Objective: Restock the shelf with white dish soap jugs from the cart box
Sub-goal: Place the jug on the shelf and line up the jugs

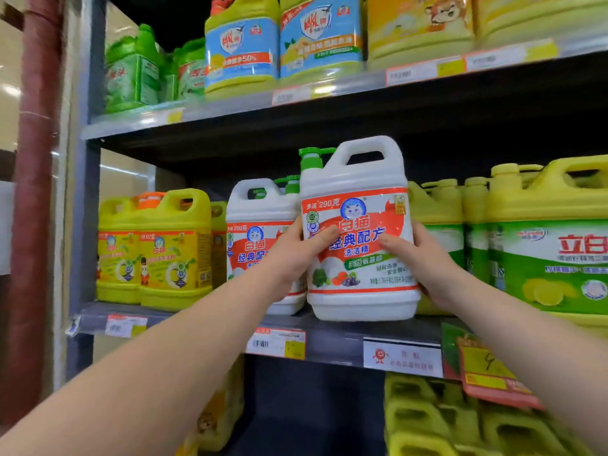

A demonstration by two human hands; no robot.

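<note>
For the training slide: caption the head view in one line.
Both hands, left and right, set a white jug onto the shelf edge beside another white jug.

I have a white jug (360, 232) gripped between both hands — my left hand (296, 255) pressed to its left side, my right hand (424, 258) wrapped round its right edge, thumbs lying across the red and white label. Its base sits at the front lip of the middle shelf (329, 327), green pump top to the left of the handle. Just behind my left hand stands a second white jug (260, 225). Yellow jugs (158, 248) stand further left — yellow-green jugs (546, 238) crowd the right side.
</note>
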